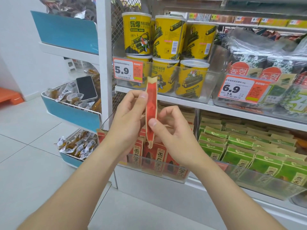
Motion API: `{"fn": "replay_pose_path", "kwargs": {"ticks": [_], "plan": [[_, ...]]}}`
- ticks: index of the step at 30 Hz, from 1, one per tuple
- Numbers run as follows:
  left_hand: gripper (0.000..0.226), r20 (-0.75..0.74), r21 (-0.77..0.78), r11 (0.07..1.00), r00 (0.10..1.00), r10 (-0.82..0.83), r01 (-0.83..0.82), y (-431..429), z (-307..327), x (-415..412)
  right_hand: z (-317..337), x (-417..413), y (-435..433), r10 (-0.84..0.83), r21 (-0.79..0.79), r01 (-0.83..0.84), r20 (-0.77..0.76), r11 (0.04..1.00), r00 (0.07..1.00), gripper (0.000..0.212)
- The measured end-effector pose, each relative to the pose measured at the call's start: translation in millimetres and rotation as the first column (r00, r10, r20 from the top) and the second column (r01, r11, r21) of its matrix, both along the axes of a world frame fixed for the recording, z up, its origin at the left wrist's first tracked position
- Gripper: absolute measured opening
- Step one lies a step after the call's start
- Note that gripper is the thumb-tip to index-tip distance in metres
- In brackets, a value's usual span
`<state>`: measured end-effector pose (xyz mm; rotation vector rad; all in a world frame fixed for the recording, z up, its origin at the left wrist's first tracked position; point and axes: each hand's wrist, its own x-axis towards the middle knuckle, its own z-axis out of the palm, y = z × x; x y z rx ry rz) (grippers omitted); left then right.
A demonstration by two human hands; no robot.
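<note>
Both hands, left (127, 117) and right (171, 130), pinch a red packet (151, 110) edge-on above a clear bin (176, 177) of matching packets at the shelf's (232, 110) left end.

So the packet (151, 112) was done in red with kraft-brown edges. Above the packet, tubs (137, 34) were printed yellow with dark green rolls and a cartoon figure. Right of it, packs (239, 141) were coloured green and tan; left of it, baskets (71, 113) were fronted in teal.
</note>
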<state>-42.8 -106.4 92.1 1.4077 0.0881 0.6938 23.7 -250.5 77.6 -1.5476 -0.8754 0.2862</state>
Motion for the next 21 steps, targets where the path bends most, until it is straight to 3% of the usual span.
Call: {"fn": "replay_pose_path", "kwargs": {"ticks": [4, 9, 21], "plan": [[0.015, -0.042, 0.091, 0.993, 0.996, -0.076, 0.080, -0.9, 0.7, -3.5, 0.4, 9.9, -2.0, -0.139, 0.106, 0.127, 0.118, 0.986, 0.983, 0.043], [0.018, -0.111, 0.288, 0.948, 0.988, -0.109, 0.137, -1.0, -2.0, -9.7, -1.9, 16.3, -7.2, -0.212, 0.083, 0.197, 0.262, 0.977, 0.942, 0.038], [0.008, -0.173, 0.240, 0.950, 0.972, -0.158, 0.197, 4.0, 0.8, -15.4, -3.7, 17.7, -6.8, -0.290, 0.007, 0.309, 0.370, 0.951, 0.883, 0.041]]}}
